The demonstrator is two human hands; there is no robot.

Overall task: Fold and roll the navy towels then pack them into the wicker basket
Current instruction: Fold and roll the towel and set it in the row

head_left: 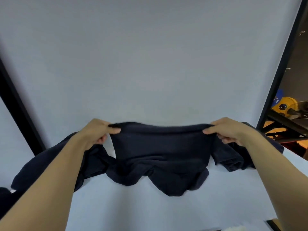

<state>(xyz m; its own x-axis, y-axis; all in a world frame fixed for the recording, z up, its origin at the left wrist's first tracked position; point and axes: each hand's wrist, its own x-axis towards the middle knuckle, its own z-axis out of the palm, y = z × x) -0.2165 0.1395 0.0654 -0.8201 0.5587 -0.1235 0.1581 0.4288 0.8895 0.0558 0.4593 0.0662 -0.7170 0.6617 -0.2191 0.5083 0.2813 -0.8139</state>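
Note:
A navy towel (160, 154) hangs stretched between my hands above the pale blue table (150, 210), its lower part bunched on the surface. My left hand (98, 130) pinches its upper left corner. My right hand (228, 129) pinches the upper right corner. More navy towel cloth (50, 165) lies crumpled under my left arm, and another heap of navy cloth (233, 157) sits under my right arm. No wicker basket shows in the head view.
A pale backdrop (150, 55) rises behind the table, framed by black bars at left (18, 110) and right (281, 64). Yellow weight plates (285, 105) on a rack stand beyond the right bar. The table's near edge runs along the bottom right.

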